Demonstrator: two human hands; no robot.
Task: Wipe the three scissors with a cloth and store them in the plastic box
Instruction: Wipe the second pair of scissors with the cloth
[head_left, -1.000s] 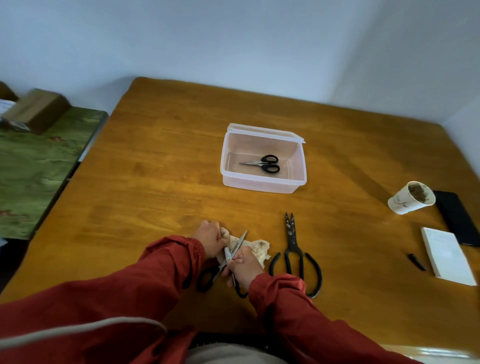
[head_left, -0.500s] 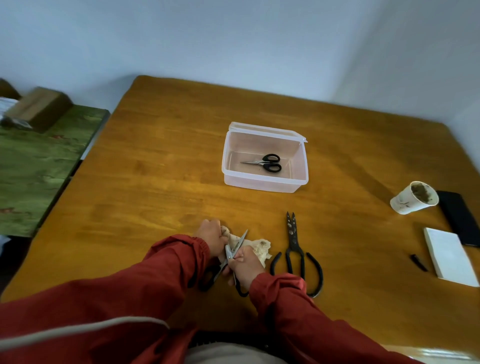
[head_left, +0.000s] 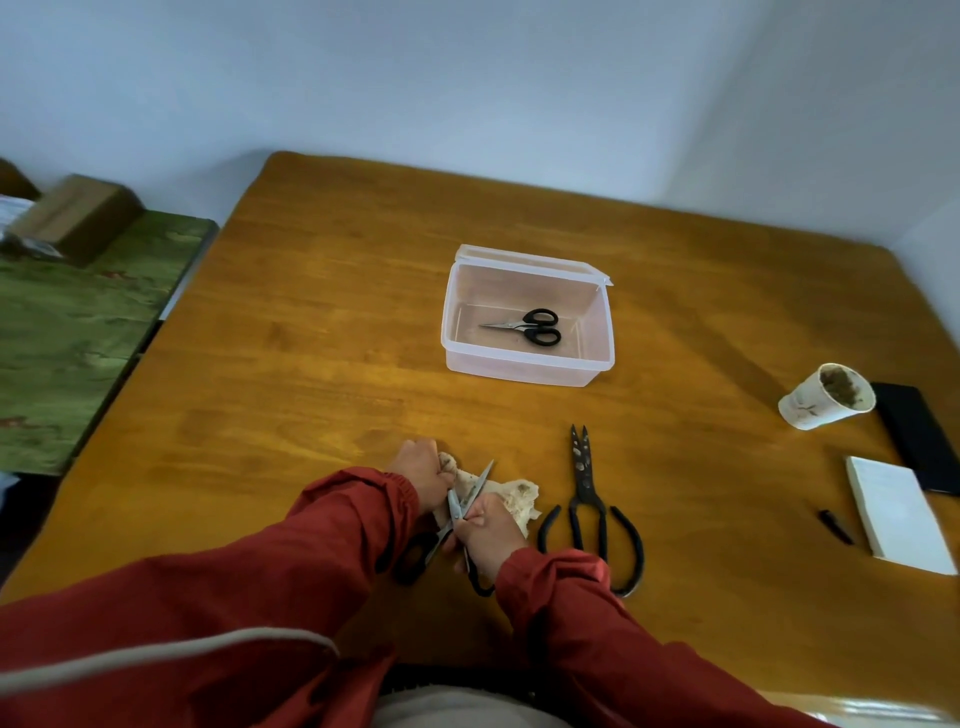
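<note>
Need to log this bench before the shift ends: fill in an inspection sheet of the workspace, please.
Surface: orange-brown wooden table, glossy.
Job's things: clear plastic box, open, holds small black-handled scissors; large black iron shears lie on the table right of the stained white cloth; silver-bladed scissors, blades apart, over the cloth.
Clutter: tipped white paper cup with brown residue, black flat slab, white notepad, small black cap, all at the right.
Hands: left hand grips the cloth; right hand holds the silver-bladed scissors.
Cables: nothing seen.
Surroundings: pale walls; green-covered surface with a cardboard box at the left.
</note>
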